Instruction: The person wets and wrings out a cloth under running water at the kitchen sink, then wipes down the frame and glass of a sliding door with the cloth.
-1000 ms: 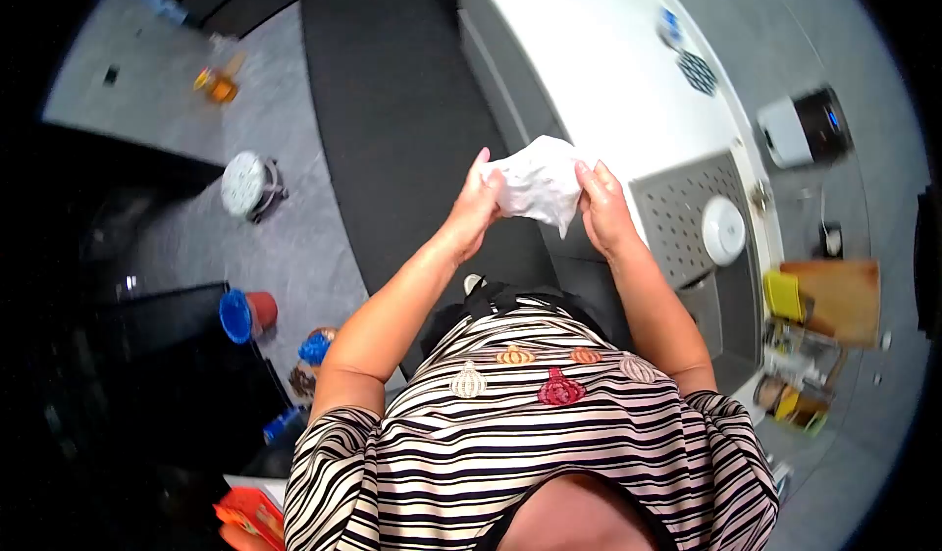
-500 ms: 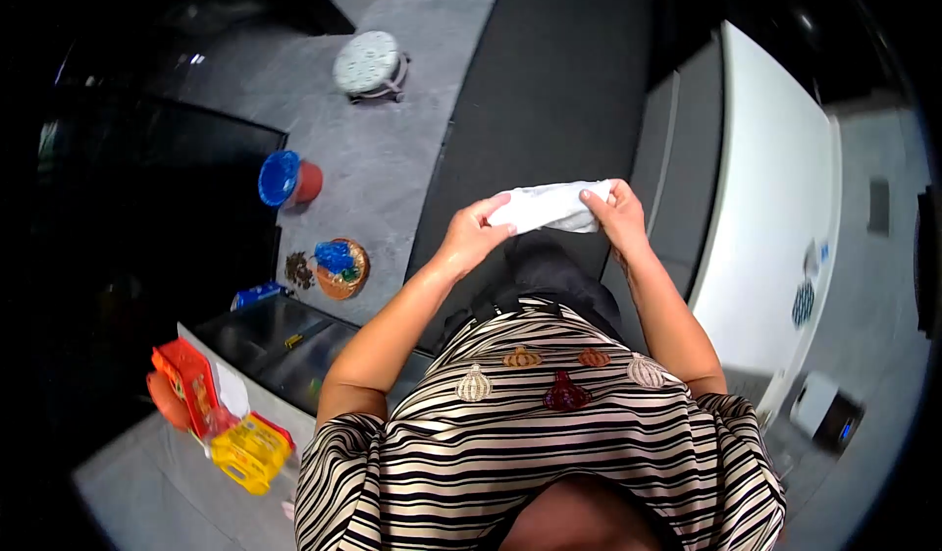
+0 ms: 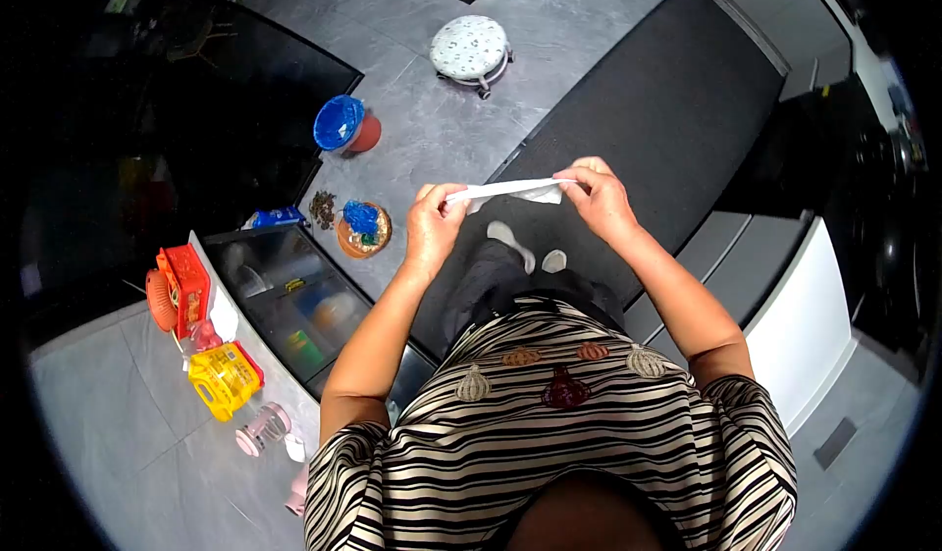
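Note:
A thin white folded sheet, tissue or cloth, is stretched between my two hands above the dark floor mat. My left hand pinches its left end between thumb and fingers. At the other end, my right hand grips the sheet the same way. The sheet is pulled nearly straight, seen mostly along its edge, with a loose fold hanging below near the right hand. Whether it is paper or fabric I cannot tell. My feet show just below it.
Left of the mat stand a round wheeled stool, a blue-lined bin and a basket with blue plastic. A counter at lower left holds a red box, a yellow jug and a pink-lidded jar. A white counter is at right.
My view has turned, so the room appears rotated and my feet now show. The sheet has gone from a broad face to a thin, taut strip; both hands still hold its ends.

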{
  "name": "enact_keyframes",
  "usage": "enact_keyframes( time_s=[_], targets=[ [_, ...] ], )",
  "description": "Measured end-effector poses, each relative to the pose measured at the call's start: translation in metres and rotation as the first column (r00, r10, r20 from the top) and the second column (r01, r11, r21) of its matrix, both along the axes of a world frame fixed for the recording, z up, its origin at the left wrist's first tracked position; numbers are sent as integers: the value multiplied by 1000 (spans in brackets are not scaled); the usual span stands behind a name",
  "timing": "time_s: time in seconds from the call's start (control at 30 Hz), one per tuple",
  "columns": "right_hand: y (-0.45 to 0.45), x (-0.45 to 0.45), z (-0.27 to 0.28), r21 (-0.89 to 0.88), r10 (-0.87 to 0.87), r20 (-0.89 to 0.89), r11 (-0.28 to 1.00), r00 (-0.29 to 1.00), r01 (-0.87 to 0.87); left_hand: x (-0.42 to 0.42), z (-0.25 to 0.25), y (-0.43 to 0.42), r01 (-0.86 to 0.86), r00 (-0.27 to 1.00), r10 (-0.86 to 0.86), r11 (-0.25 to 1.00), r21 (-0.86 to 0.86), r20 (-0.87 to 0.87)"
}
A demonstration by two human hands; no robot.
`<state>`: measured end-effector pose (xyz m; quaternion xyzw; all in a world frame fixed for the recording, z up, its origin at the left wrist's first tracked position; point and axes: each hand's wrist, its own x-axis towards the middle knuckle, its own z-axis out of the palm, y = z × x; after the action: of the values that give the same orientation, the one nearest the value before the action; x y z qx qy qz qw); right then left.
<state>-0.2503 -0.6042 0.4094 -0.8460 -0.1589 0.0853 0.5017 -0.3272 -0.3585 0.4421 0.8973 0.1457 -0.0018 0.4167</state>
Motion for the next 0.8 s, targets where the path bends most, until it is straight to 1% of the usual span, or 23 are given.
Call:
enact_keyframes(
  time_s=[0.03, 0.07, 0.1, 0.13, 0.17, 0.2, 0.23, 0.27, 0.3, 0.33, 0.37, 0.43, 0.47, 0.5, 0.53, 0.57, 0.6, 0.63, 0.67, 0.7, 0.73, 0.77, 0.8],
  targets=[
    [7, 15, -6, 1, 16, -2, 1000, 1000, -16, 8, -4, 7, -17, 999, 16, 1000, 15, 33],
    [15, 29, -15, 0, -21, 106, 1000, 994, 21, 18, -9, 15, -30, 998, 28, 999, 28, 64],
    [21, 43, -23, 3, -62, 211, 998, 975, 63, 28, -15, 24, -38, 998, 37, 999, 28, 58],
    [26, 54, -30, 11, -49, 224, 999, 973, 48, 38, -22, 35, 16, 978, -48, 988, 155, 204],
    [32, 65, -32, 18, -36, 238, 999, 971, 32, 48, -25, 44, 53, 930, -151, 957, 285, 335],
    [39, 78, -33, 234, -25, -140, 971, 990, 57, 60, -28, 50, 56, 949, -72, 997, 61, 306],
    [46, 93, -33, 416, 68, -481, 895, 874, 159, 72, -30, 56, 60, 947, -75, 997, 56, 312],
    [56, 104, -33, 431, 55, -487, 883, 872, 185, 83, -32, 64, 11, 992, 17, 976, -217, 126],
    [67, 116, -34, 465, 38, -484, 858, 874, 220, 96, -36, 73, -84, 995, 52, 884, -461, -81],
    [76, 128, -33, 417, 3, -514, 875, 858, 247, 107, -54, 82, -130, 991, 84, 788, -602, -105],
    [86, 140, -29, 363, -31, -546, 892, 837, 269, 121, -49, 84, -132, 991, 87, 777, -615, -102],
    [106, 165, -31, 339, -55, -513, 904, 857, 261, 149, -33, 86, -216, 976, 163, 725, -654, -142],
    [118, 179, -28, 271, -88, -427, 937, 900, 220, 163, -37, 91, -222, 975, 186, 748, -625, -123],
    [131, 194, -26, 199, -110, -337, 962, 935, 184, 177, -43, 100, -225, 974, 195, 743, -630, -117],
    [142, 205, -26, 124, -138, -274, 976, 952, 178, 190, -50, 107, -212, 977, 175, 765, -608, -121],
    [159, 214, -2, 78, -109, -214, 989, 971, 128, 200, -55, 114, -204, 979, 157, 784, -586, -130],
    [176, 220, 16, 103, -37, -238, 993, 971, 63, 209, -57, 118, -209, 978, 165, 729, -652, -129],
    [190, 224, 26, 134, 33, -260, 991, 965, 2, 217, -48, 116, -221, 975, 174, 726, -652, -136],
    [201, 228, 25, 126, 206, -66, 972, 976, -196, 230, -31, 112, -298, 952, 220, 519, -801, -211],
    [212, 234, 30, 83, 370, 130, 921, 920, -382, 243, -22, 113, -352, 926, 244, 278, -894, -289],
    [220, 241, 36, 25, 476, 153, 874, 866, -485, 250, -28, 119, -404, 911, 237, 341, -849, -339],
    [225, 251, 39, -86, 563, 193, 826, 804, -557, 258, -29, 126, -409, 908, 245, 339, -847, -340],
    [230, 262, 40, -55, 561, 105, 828, 821, -558, 264, -30, 133, -417, 901, 269, 333, -845, -339]
  ],
)
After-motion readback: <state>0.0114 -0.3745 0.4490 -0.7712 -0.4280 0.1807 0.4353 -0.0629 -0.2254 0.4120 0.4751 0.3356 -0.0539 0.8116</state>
